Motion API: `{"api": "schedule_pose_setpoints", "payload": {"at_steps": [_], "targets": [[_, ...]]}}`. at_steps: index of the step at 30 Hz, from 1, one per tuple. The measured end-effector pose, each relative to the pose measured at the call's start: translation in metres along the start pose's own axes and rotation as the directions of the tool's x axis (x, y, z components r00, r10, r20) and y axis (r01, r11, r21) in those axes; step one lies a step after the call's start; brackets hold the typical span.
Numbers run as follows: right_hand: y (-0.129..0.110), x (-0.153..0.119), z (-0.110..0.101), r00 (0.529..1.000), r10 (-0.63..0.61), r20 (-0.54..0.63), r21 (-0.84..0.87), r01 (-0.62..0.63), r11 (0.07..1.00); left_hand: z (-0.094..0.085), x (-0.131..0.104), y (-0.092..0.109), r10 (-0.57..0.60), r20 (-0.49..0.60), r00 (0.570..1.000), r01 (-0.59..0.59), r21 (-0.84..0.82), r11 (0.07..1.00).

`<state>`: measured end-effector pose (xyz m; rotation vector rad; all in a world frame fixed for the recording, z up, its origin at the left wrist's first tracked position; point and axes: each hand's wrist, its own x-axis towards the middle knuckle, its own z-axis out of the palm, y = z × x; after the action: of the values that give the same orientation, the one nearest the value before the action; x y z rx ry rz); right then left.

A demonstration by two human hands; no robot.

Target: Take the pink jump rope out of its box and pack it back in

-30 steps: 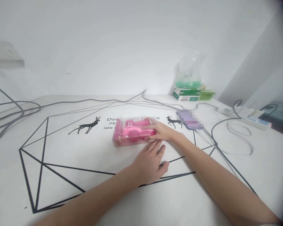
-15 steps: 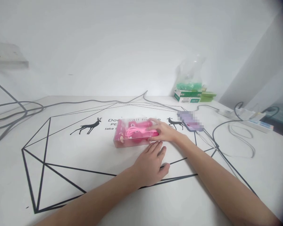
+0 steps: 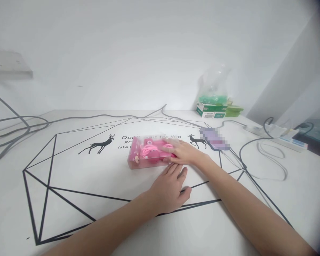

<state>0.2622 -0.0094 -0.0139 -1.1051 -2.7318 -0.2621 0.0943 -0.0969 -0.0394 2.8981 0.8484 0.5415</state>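
A pink box with clear plastic sides [image 3: 134, 161] lies flat near the middle of the table. Coiled pink cord [image 3: 148, 149] and darker pink parts show through the plastic; these look like a skipping rope. My right hand [image 3: 185, 152] is at the box's right end, fingers stretched left over the pink contents. Whether those fingers are inside the box or on top of it, I cannot tell. My left hand [image 3: 166, 188] rests palm down on the table, fingers extended and thumb apart, its fingertips by the box's front right corner and just below my right hand.
A phone-like purple item [image 3: 216, 138], partly blurred, lies to the right. Green-and-white boxes [image 3: 212, 108] at the back carry a clear bag [image 3: 213, 87]. Grey cables [image 3: 96, 115] run along the back and left; a power strip [image 3: 290, 142] lies at right.
My right hand's fingers have gone from curling around the contents' right end to stretching further left across them. The box and my left hand stay almost in place.
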Motion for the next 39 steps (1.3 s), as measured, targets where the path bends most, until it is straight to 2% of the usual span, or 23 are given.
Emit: {"api": "schedule_pose_setpoints", "payload": {"at_steps": [8, 16, 26, 34, 39], "targets": [[0.002, 0.006, -0.004, 1.000, -0.022, 0.016, 0.033, 0.022, 0.999, 0.002, -0.001, -0.001, -0.006, 0.001, 1.000, 0.006, 0.003, 1.000], [0.006, 0.012, 0.003, 0.997, -0.051, -0.053, 0.136, 0.057, 0.989, 0.005, -0.001, -0.002, -0.003, -0.009, 1.000, 0.003, 0.012, 1.000], [0.012, 0.010, 0.011, 0.998, -0.029, -0.059, 0.135, 0.037, 0.990, 0.007, -0.003, -0.003, -0.009, 0.000, 1.000, 0.009, 0.008, 1.000], [0.014, 0.009, 0.013, 0.993, -0.036, -0.116, 0.165, 0.055, 0.985, 0.007, -0.003, -0.003, -0.010, -0.003, 1.000, 0.010, 0.006, 1.000], [0.014, 0.007, 0.011, 0.995, -0.022, -0.094, 0.173, 0.038, 0.984, 0.007, -0.004, -0.003, -0.014, -0.005, 1.000, 0.014, -0.006, 1.000]]}}
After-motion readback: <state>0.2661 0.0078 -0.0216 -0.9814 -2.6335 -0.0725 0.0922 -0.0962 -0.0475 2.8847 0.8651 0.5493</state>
